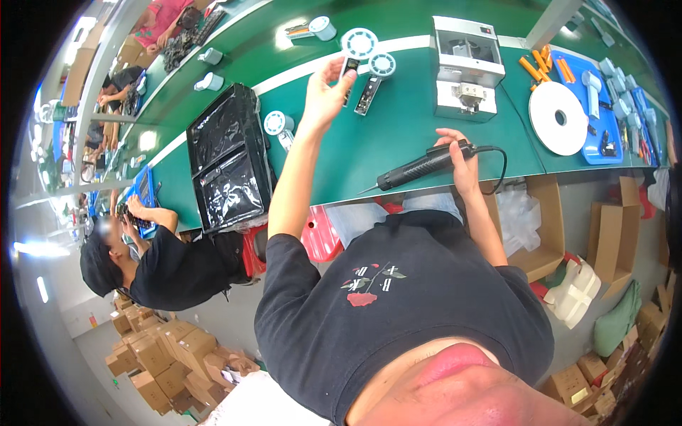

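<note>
Over the green bench, my left hand (325, 99) grips the handle of a small handheld fan (359, 44) with a round white and light-blue head. Dark inner parts show along that handle. Just right of it lies a second handheld fan (382, 65), its handle opened to a circuit board. My right hand (463, 162) is closed around the rear of a black electric screwdriver (415, 172), whose thin bit points left near the bench's front edge. A cord runs from its back end.
A white screw feeder (465, 78) stands at the back, right of the fans. Farther right are a white disc-shaped roll (543, 128), orange parts (533, 69) and a blue tray (592, 145). A black-lined case (227, 156) stands left; another person (177, 263) sits beyond it.
</note>
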Demonstrator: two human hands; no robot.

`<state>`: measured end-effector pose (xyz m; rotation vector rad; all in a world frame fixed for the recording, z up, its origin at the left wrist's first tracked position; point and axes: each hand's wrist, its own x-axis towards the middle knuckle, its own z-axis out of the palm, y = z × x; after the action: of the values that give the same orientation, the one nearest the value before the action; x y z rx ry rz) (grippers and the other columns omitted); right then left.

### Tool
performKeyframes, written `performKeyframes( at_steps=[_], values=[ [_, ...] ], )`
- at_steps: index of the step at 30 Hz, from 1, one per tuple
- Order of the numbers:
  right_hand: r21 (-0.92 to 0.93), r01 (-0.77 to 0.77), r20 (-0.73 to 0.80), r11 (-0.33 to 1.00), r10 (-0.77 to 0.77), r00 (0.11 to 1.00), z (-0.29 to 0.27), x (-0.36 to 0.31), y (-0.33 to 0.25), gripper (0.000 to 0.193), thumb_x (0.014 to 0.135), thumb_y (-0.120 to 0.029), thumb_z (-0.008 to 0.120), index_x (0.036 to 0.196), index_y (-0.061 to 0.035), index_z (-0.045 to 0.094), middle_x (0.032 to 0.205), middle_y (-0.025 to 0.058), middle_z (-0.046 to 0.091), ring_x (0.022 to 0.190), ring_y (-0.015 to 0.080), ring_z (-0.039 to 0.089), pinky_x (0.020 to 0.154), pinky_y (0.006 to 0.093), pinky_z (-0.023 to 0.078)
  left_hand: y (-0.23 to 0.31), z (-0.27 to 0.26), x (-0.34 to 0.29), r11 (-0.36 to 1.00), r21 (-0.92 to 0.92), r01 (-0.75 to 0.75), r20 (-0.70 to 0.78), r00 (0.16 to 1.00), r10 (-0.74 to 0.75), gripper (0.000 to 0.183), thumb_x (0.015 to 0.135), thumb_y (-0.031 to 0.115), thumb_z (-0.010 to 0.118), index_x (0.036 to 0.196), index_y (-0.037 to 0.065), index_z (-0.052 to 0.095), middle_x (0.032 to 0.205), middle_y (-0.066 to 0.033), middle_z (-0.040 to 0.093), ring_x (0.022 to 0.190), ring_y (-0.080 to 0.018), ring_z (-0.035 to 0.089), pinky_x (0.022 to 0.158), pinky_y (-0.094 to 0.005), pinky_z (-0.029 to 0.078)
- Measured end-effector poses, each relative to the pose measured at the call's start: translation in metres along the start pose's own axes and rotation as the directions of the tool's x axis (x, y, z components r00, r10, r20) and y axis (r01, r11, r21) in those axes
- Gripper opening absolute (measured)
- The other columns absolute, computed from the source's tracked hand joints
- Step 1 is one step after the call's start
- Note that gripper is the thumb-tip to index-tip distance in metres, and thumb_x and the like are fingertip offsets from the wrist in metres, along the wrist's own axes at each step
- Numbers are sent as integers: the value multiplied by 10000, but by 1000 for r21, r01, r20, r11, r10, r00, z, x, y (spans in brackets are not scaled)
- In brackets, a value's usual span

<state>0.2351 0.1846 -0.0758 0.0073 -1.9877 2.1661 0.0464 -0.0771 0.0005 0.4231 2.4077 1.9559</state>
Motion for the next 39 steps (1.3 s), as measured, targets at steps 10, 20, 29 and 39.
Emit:
performKeyframes(
  at_steps=[10, 20, 29, 39],
  values=[
    [12, 12, 12, 1000, -12, 1000, -7, 0, 7, 707, 954, -621, 638, 1247, 23, 638, 910, 59, 683, 849, 122, 635, 767, 275, 490, -41, 19, 197, 812, 574, 102, 56, 985, -164, 422, 950, 235, 699, 1323, 39, 681, 1030, -148, 775, 963, -219, 722, 864, -356, 541],
    [101, -24, -31, 995, 27, 999, -2, 2, 2, 590, 904, -475, 723, 1201, 30, 656, 885, 47, 695, 822, 107, 618, 764, 278, 500, -113, 50, 338, 706, 708, -8, 35, 999, -24, 376, 884, 171, 624, 1238, 179, 751, 1221, -110, 747, 1183, -313, 684, 1031, -415, 524],
    [16, -34, -97, 999, 36, 995, -9, -2, 7, 602, 888, -514, 727, 1119, 39, 683, 817, 43, 672, 750, 103, 601, 689, 264, 470, -91, 12, 326, 631, 761, -150, 154, 987, 49, 671, 772, 35, 590, 1434, 141, 614, 1452, -189, 605, 1346, -351, 576, 1135, -405, 462],
    [-14, 2, -62, 1000, -3, 998, -7, 3, 4, 441, 953, -407, 678, 1103, 6, 708, 895, 43, 675, 852, 123, 608, 784, 291, 484, -116, -84, 242, 344, 858, -383, 375, 922, 90, 270, 826, 43, 696, 1093, 69, 666, 1089, -168, 722, 1062, -394, 675, 914, -489, 535]
  ],
)
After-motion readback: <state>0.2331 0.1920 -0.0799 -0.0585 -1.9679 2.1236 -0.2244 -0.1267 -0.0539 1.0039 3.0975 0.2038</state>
